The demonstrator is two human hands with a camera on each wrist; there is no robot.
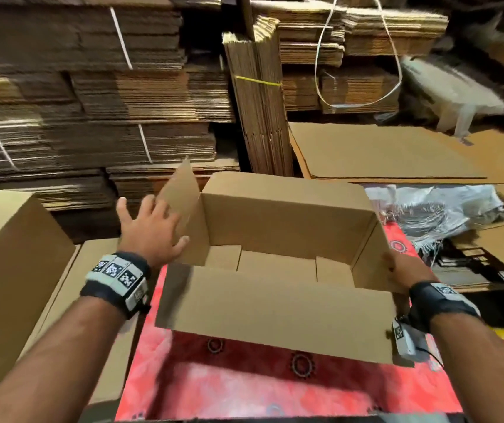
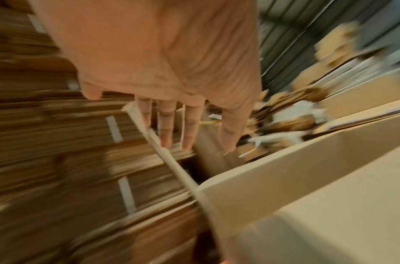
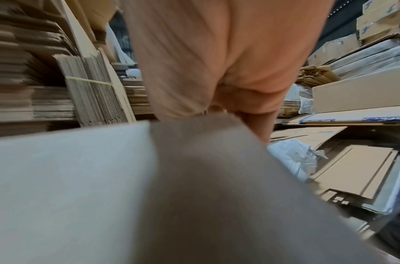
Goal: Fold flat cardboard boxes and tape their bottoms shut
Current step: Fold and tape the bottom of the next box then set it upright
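From the head view, the opened cardboard box (image 1: 278, 239) sits in front of me on a red patterned mat (image 1: 244, 386), its top flaps open. My left hand (image 1: 150, 227) is spread flat with straight fingers against the upright left flap (image 1: 180, 193). My right hand (image 1: 403, 270) grips the box's right wall, thumb over the edge. Stacks of flat cardboard (image 1: 92, 102) fill the background.

The left wrist view, blurred, shows my fingers (image 2: 165, 125) extended beside the flap's edge, holding nothing.

The right wrist view shows my palm closed over the box wall (image 3: 194, 178); the fingers are hidden
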